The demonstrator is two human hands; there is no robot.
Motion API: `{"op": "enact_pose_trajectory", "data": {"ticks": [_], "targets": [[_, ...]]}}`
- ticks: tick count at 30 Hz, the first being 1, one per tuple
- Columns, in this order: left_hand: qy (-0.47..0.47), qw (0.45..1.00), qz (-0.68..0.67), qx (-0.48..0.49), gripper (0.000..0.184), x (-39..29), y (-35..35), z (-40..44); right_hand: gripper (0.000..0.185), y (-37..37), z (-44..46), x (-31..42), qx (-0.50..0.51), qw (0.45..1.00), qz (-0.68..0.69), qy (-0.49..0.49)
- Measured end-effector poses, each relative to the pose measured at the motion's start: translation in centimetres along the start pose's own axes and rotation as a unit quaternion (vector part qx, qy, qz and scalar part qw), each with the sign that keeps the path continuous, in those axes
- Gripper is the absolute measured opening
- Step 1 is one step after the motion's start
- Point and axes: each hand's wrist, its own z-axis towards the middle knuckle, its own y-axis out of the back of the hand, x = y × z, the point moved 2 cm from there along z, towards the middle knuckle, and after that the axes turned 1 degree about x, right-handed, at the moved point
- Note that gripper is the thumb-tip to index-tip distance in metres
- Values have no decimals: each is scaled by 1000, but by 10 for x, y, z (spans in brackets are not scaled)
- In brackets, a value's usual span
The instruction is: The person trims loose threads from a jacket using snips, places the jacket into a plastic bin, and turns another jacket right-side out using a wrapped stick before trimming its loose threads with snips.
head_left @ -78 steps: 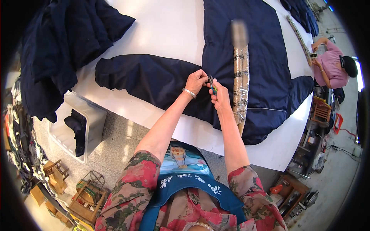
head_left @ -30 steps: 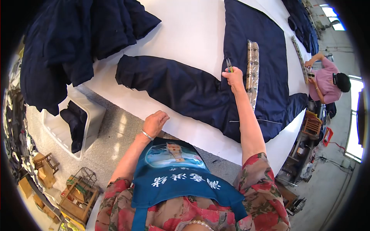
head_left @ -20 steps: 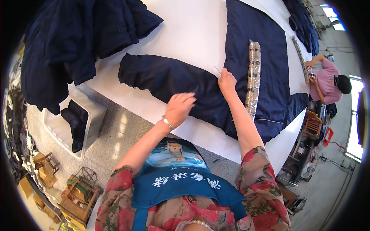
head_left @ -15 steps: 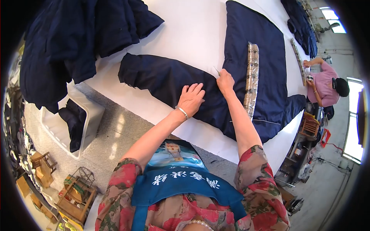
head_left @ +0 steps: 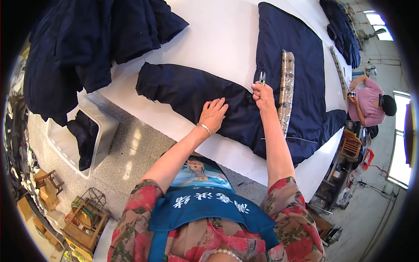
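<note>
A navy padded garment [head_left: 301, 48] lies spread on the white table, one sleeve [head_left: 174, 87] stretched out to the left. My left hand [head_left: 213, 114] rests palm down on that sleeve, its fingers apart and holding nothing. My right hand [head_left: 264, 97] is closed around small thread snips [head_left: 262, 78], over the garment where the sleeve joins the body. The snips' pointed blades face away from me and look parted. Just right of this hand, a long bar wrapped in printed tape [head_left: 286, 87] lies on the garment.
Dark garments are heaped [head_left: 87, 48] at the table's left edge, above a white plastic bin [head_left: 107, 131] with dark cloth in it. Wooden stools [head_left: 87, 225] stand lower left. A co-worker in pink [head_left: 369, 102] is at the table's right side, near another wrapped bar [head_left: 338, 65].
My right hand has moved slightly right with the snips, whose blades now point away from me and show more clearly. My left hand has shifted slightly left and toward me on the sleeve.
</note>
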Motion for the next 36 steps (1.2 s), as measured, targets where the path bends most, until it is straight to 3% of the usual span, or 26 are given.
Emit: {"op": "enact_pose_trajectory", "data": {"ticks": [4, 7, 8, 10, 13, 15, 17, 18, 19, 20, 21, 22, 23, 26, 30, 34, 36], "targets": [[35, 998, -52, 10, 42, 7, 1, 11, 20, -21, -27, 18, 16, 999, 31, 21], [63, 973, -196, -101, 37, -1, 17, 17, 21, -44, -58, 19, 26, 996, -30, 82], [105, 932, -324, -124, 34, -5, 23, 19, 21, -55, -71, 15, 34, 991, -91, 93], [181, 793, -559, -161, 29, -15, 34, 20, 19, -81, -104, -2, 49, 966, -205, 152], [189, 872, -437, -108, 23, -2, 55, -6, 18, -107, -134, -39, 84, 916, -325, 221], [217, 833, -500, -93, 16, 32, 38, -48, 20, -118, -150, -62, 140, 928, -294, 181], [284, 790, -541, -57, 10, 44, 67, -95, 24, -119, -162, -80, 188, 919, -328, 112], [316, 793, -515, -72, 9, 63, 74, -129, 25, -123, -170, -84, 201, 930, -297, 77], [348, 795, -490, -86, 8, 88, 76, -165, 26, -124, -170, -87, 176, 925, -318, 107], [399, 820, -407, -64, 9, 116, 80, -201, 26, -119, -163, -89, 166, 923, -322, 131], [445, 835, -322, -38, 11, 138, 86, -232, 25, -116, -159, -78, 149, 938, -298, 93], [460, 882, -101, 13, 13, 148, 97, -259, 24, -106, -141, -77, 131, 934, -315, 107], [455, 879, 124, 70, 15, 150, 107, -277, 24, -106, -136, -63, 128, 945, -275, 119], [464, 879, 88, -58, 19, 142, 142, -276, 26, -99, -95, -36, 79, 930, -301, 198], [375, 896, -85, -224, 21, 141, 171, -214, 28, -119, -87, -19, 99, 928, -282, 222], [302, 856, -220, -359, 21, 152, 187, -136, 27, -163, -116, -41, 177, 915, -300, 202], [257, 807, -328, -418, 25, 168, 181, -102, 28, -185, -127, -46, 209, 901, -301, 233]]}}
